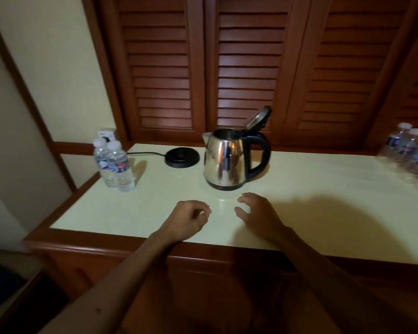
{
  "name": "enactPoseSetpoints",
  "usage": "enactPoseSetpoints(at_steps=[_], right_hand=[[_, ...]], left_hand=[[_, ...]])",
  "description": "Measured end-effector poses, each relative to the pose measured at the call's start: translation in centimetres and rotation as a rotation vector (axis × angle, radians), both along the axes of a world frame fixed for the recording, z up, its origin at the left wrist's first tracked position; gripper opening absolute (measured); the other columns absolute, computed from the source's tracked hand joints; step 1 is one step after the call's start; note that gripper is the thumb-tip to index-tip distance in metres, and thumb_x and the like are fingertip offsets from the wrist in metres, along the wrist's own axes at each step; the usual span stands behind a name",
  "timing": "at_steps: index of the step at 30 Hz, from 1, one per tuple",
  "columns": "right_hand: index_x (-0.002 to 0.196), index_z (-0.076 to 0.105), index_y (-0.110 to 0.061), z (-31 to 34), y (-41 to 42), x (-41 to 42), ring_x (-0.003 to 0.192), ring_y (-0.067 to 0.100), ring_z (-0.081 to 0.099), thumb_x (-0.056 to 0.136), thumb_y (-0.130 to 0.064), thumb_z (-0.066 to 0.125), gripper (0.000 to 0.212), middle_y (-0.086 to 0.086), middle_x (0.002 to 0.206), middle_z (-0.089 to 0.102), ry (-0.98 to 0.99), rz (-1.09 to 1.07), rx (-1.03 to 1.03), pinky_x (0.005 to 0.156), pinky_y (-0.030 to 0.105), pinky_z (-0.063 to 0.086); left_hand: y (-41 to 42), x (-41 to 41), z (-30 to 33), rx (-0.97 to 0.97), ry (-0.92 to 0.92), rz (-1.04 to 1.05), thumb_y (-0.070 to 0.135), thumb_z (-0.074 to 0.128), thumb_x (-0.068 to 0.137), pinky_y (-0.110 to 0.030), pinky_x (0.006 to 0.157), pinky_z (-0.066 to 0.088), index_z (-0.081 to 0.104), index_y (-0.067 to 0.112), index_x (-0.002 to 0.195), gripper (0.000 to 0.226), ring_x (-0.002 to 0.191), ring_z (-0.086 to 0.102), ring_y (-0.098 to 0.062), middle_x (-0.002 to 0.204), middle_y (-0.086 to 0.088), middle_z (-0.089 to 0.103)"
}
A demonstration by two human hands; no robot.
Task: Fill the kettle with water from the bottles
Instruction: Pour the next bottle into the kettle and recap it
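A steel kettle with a black handle stands on the pale counter, its lid tipped up and open. Two capped water bottles stand together at the counter's left end. More capped bottles are grouped at the far right edge. My left hand rests near the counter's front edge with its fingers loosely curled and nothing in it. My right hand hovers just in front of the kettle, fingers apart and empty. Neither hand touches the kettle or a bottle.
The kettle's black base sits left of the kettle, its cord running left toward a wall socket. Brown louvred doors rise behind the counter. A wooden edge frames the counter's front and left side.
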State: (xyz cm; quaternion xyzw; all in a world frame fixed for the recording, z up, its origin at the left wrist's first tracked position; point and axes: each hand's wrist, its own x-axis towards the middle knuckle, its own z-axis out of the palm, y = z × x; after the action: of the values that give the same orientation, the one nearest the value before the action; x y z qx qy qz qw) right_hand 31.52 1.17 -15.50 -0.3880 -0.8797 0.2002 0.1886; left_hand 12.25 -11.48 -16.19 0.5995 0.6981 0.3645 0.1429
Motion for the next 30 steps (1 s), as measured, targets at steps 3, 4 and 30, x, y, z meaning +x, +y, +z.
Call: enactPoseSetpoints(at_steps=[3,4,30], right_hand=[[0.126,0.061,-0.015,0.3,-1.5,-3.5,0.128,0.018,0.048,0.088,-0.041,0.062,0.046,0.003,0.138,0.056,0.011,0.045,-0.012,0.107,0.027,0.031],[0.129,0.059,-0.018,0.3,-1.7,-4.0,0.131,0.017,0.045,0.089,-0.044,0.059,0.048,0.002,0.141,0.052,-0.026,0.053,-0.005,0.110,0.031,0.028],[0.128,0.057,-0.016,0.0,-1.9,-5.1,0.121,0.017,0.052,0.093,-0.037,0.059,0.041,0.002,0.134,0.056,-0.122,0.040,0.065,0.100,0.029,0.037]], left_hand=[[-2.6,-3.3,0.2,0.005,-0.042,0.095,0.012,0.061,0.091,-0.021,0.066,0.050,0.077,0.015,0.096,0.016,0.061,0.063,0.002,0.085,0.007,0.075],[-3.4,-4.3,0.2,0.005,-0.057,0.131,0.013,0.061,0.092,-0.020,0.064,0.050,0.077,0.015,0.097,0.016,0.058,0.063,0.001,0.075,0.008,0.073],[-7.3,-22.9,3.8,0.083,-0.463,0.297,-0.003,0.069,0.088,-0.041,0.109,0.036,0.026,0.024,0.153,0.083,0.130,0.042,-0.011,0.142,0.012,0.041]])
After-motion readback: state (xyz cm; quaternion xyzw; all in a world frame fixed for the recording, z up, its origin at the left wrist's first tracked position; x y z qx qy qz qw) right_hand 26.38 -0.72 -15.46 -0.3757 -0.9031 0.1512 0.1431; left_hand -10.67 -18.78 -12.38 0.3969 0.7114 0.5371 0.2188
